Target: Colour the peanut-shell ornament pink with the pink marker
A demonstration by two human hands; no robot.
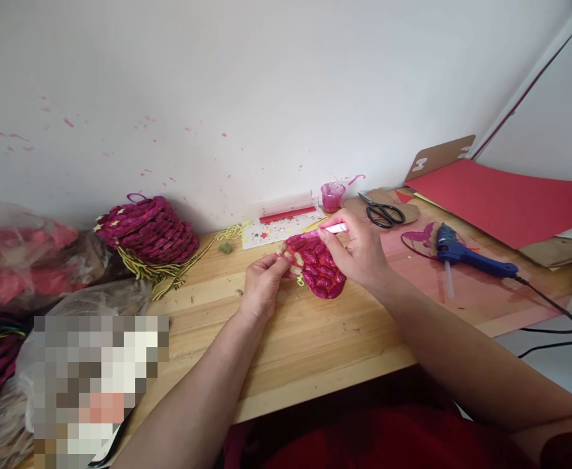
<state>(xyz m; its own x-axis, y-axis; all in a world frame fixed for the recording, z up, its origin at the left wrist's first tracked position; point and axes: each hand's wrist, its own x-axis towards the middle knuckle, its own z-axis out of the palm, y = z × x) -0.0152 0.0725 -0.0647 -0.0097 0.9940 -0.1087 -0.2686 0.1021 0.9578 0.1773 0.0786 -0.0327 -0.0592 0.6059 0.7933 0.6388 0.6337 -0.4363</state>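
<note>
My left hand pinches the left edge of a peanut-shell craft piece just above the table. Most of its shells are glossy magenta on a red backing; a few near my left fingers are bare tan. A bit of yellow-green yarn hangs at its lower left. My right hand is closed around a white paintbrush-like stick, its pinkish tip at the piece's upper edge. The tip's exact kind is too small to make out. Behind the piece stands a plastic cup of magenta paint.
On the wooden table, black-handled scissors and a blue glue gun lie right, near red card. A sheet with small stars lies behind. Left are a magenta bundle with yarn fringe and plastic bags.
</note>
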